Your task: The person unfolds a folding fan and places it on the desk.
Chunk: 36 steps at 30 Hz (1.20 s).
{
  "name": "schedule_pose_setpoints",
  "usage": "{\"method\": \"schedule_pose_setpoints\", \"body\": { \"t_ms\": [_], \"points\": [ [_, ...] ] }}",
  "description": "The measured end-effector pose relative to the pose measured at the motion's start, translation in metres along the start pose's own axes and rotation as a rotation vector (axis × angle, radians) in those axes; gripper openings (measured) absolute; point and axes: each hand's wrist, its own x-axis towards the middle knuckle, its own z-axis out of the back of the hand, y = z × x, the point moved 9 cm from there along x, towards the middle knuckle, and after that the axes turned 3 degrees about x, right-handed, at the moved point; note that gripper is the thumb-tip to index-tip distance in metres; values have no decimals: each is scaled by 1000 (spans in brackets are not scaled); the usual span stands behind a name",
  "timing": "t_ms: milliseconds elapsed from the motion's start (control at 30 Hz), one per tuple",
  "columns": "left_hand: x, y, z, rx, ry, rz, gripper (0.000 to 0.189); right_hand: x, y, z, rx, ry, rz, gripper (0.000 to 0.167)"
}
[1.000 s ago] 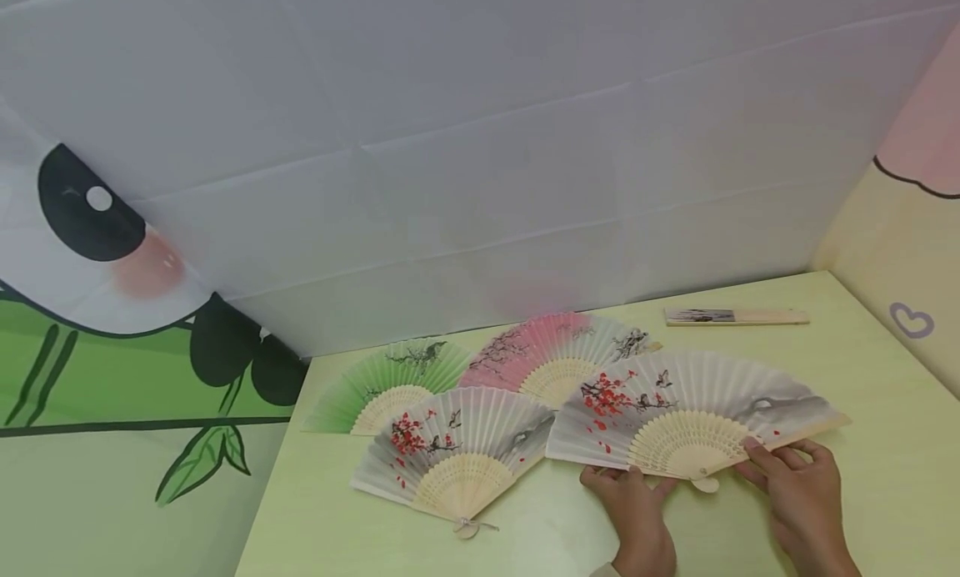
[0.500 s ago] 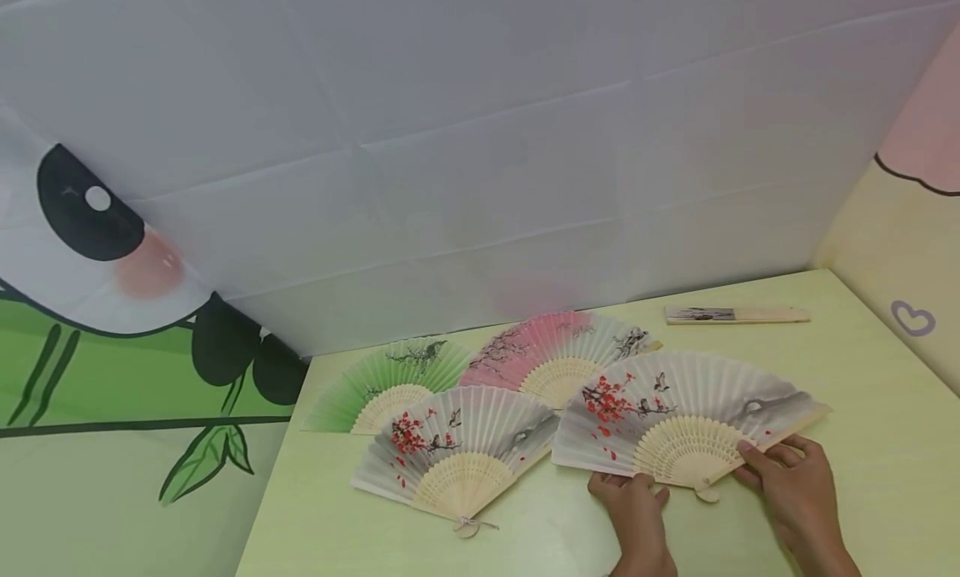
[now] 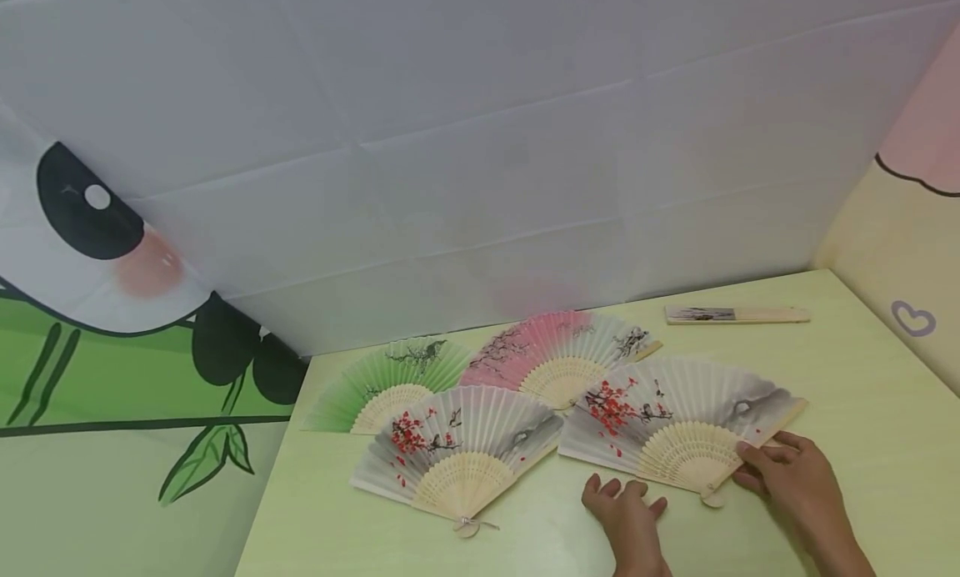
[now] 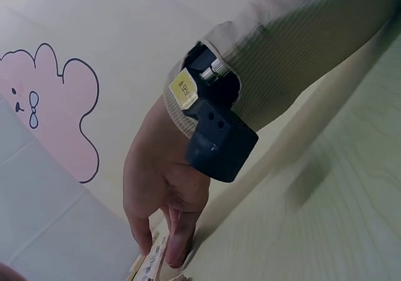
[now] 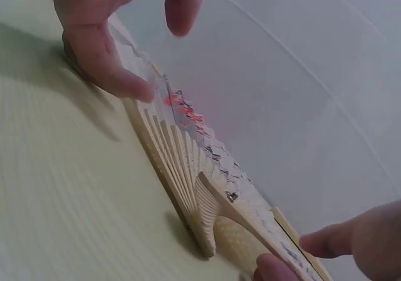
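An unfolded hand fan (image 3: 701,393), white and grey with red blossoms and pale ribs, lies at the right of the head view. My right hand (image 3: 798,477) pinches its right outer rib between thumb and fingers. My left hand (image 3: 626,519) is just below the fan's left edge, fingers spread and loosely bent, holding nothing. In the right wrist view the fan's ribs (image 5: 188,162) stand close over the table, the left hand (image 5: 100,49) beyond them. A matching unfolded fan (image 3: 457,444) lies directly to the left. The left wrist view shows the right hand (image 4: 166,174) at the fan.
Behind are an unfolded green fan (image 3: 420,373) and a pink and white fan (image 3: 517,352), partly overlapped by the front ones. One folded fan (image 3: 735,315) lies at the table's back right. A white wall sheet (image 3: 480,185) rises along the back edge.
The held fan has moved left and slightly toward the person, its right end turning downward. My left hand has let go of its lower left edge; the right hand still pinches it.
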Motion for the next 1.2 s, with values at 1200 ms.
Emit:
{"method": "schedule_pose_setpoints", "body": {
  "t_ms": [1200],
  "points": [
    [15,-20,-64,-225,192,-163,38,23,84,43,-188,-365,400,51]
  ]
}}
